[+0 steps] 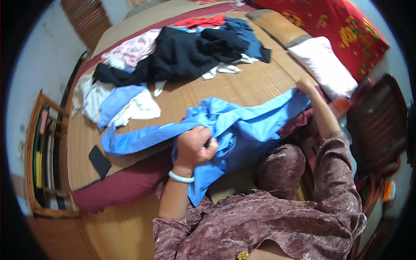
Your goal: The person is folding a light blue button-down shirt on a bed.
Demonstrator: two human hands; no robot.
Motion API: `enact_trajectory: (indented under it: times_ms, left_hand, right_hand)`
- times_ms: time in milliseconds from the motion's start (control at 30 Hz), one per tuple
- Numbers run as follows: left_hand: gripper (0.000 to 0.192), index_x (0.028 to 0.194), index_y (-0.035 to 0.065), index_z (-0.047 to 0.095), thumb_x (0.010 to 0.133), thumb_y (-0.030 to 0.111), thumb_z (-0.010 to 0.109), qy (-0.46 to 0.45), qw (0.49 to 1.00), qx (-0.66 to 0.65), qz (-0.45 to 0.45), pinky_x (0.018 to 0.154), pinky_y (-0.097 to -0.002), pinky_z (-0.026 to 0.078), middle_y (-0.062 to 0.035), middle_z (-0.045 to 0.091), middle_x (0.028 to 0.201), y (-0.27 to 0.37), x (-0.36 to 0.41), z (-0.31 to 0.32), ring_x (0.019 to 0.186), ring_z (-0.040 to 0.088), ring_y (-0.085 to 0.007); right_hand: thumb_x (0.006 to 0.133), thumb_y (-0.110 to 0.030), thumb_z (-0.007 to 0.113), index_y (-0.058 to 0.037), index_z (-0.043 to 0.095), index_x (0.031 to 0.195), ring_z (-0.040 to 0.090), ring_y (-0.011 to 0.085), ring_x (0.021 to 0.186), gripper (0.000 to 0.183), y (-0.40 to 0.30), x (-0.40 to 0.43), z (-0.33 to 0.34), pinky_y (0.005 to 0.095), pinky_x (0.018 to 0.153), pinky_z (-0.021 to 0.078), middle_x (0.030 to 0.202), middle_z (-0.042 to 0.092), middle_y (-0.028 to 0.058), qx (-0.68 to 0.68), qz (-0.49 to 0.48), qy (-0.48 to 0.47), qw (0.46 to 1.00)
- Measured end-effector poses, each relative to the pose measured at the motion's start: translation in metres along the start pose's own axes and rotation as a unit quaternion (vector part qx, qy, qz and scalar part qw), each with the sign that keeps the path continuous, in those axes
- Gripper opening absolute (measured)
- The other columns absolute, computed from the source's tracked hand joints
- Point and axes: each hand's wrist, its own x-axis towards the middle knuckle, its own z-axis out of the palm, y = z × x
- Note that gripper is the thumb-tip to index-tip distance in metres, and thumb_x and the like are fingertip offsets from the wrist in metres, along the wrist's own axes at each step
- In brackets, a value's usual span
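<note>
A light blue long-sleeved garment (227,126) lies bunched over the near edge of the bed, part of it hanging down in front of me. My left hand (196,145), with a pale bangle on its wrist, is closed on the cloth near the middle. Out to the right, my right hand (305,87) grips the end of a stretched part, which looks like a sleeve. Another long blue part reaches left across the mat. Further back lies a heap of clothes, with a black garment (185,52) on top and a white garment (139,107) at its near left.
A tan woven mat (260,78) covers the bed. On its near left corner rests a dark flat object, perhaps a phone (99,161). Pillows, one white (323,65), line the right side by a red floral cloth (338,29). A dark chair (377,123) stands at right.
</note>
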Motion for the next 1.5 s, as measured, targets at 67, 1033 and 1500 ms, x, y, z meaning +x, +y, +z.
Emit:
enact_trajectory:
  times_ms: [67,1033,1500]
  left_hand:
    - [0.013,0.067,0.0079,0.051,0.068,0.011,0.063,-0.017,1.0,0.008,0.02,0.047,-0.0414,0.041,-0.0107,0.048,0.063,0.003,0.002,0.001,0.052,0.051,-0.0301]
    - [0.046,0.115,0.0106,0.064,0.072,0.024,0.071,-0.117,0.977,-0.177,0.017,0.107,-0.0439,0.034,-0.0147,0.061,0.124,-0.006,-0.051,0.075,0.122,0.05,-0.0346]
    - [0.029,0.112,0.0031,0.066,0.089,0.02,0.066,-0.296,0.627,-0.709,-0.13,0.091,-0.0381,0.049,-0.0136,0.066,0.112,-0.026,-0.044,0.109,0.1,0.062,-0.0247]
  right_hand:
    - [0.078,-0.019,0.061,-0.0032,0.069,0.079,0.066,0.0256,0.072,0.017,0.024,0.031,-0.025,0.0384,0.061,0.0549,0.084,0.068,0.0146,-0.009,-0.035,0.055,0.998]
    - [0.093,-0.02,0.043,0.0007,0.056,0.09,0.064,0.0439,0.082,0.025,-0.558,-0.404,0.141,0.0529,0.076,0.0494,0.084,0.065,0.0244,0.069,-0.695,0.022,0.716]
    - [0.09,-0.014,0.047,0.0023,0.055,0.098,0.065,0.0406,0.089,0.02,-0.601,-0.423,0.173,0.0501,0.078,0.0521,0.094,0.066,0.0251,0.052,-0.716,0.029,0.695]
